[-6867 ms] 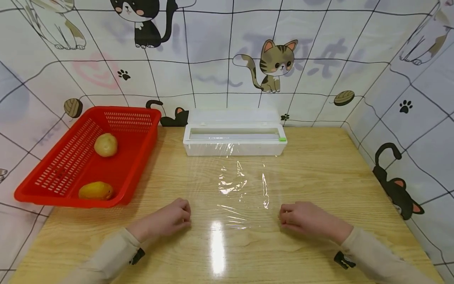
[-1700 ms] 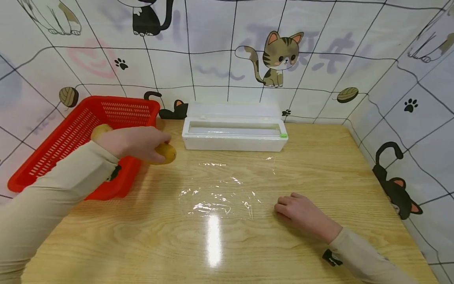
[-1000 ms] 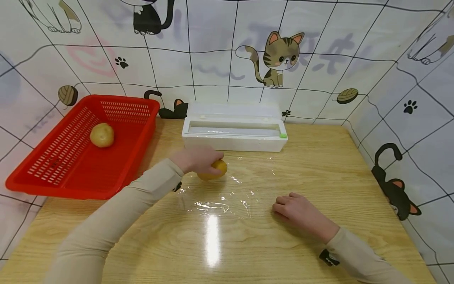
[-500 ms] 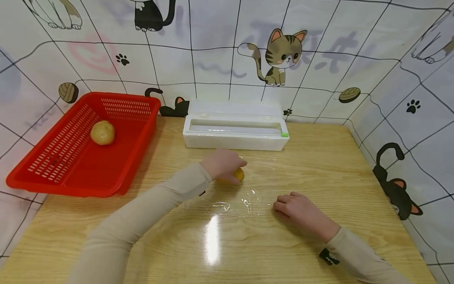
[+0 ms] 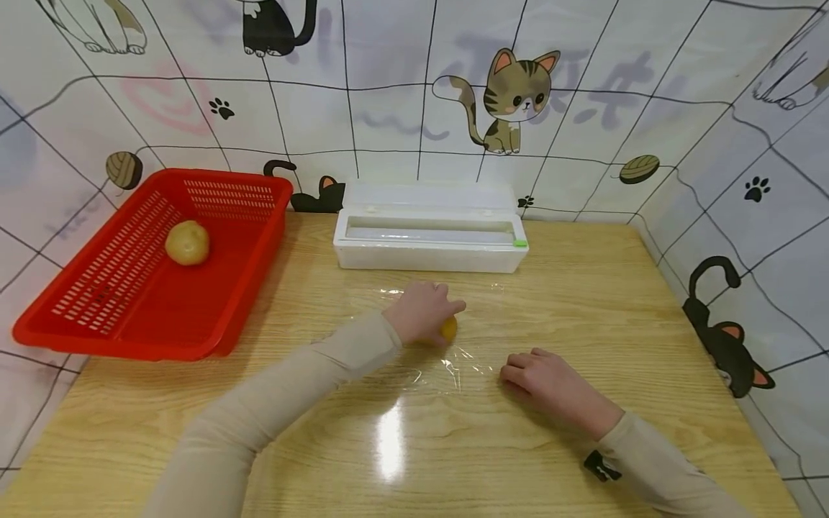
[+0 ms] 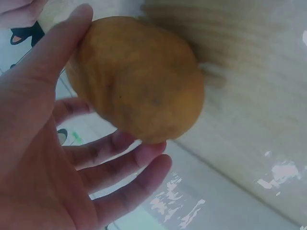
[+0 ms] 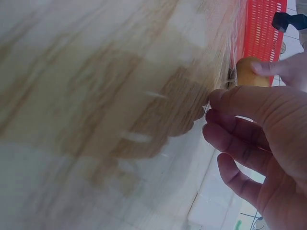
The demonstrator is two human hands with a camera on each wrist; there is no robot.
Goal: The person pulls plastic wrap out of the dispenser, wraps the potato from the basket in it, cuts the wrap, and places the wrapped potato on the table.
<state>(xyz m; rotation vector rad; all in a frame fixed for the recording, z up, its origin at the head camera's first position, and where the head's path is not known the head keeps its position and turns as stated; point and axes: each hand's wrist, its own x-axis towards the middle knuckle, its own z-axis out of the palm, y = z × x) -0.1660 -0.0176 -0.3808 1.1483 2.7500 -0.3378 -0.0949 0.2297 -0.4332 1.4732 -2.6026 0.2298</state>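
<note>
My left hand [image 5: 422,313] holds a yellow-orange mango [image 5: 450,329] low over the clear plastic wrap [image 5: 453,370] spread on the table. In the left wrist view the thumb lies along one side of the mango [image 6: 139,79], and the fingertips meet its lower edge. Most of the mango is hidden by the hand in the head view. My right hand [image 5: 553,385] stays at the wrap's near right corner. In the right wrist view its thumb and index finger pinch the film's edge, while the other fingers curl loosely.
Behind the wrap stands a white cling-film box [image 5: 424,259], lid raised, with a green slider [image 5: 520,243] at its right end. To the left, a red basket [image 5: 201,309] contains one pale potato [image 5: 187,243]. A cat-patterned sheet borders the table's back and sides.
The left hand let go of the wrap's left corner, took the mango from the basket and carried it right onto the wrap's middle. The right hand has kept nearly the same place.
</note>
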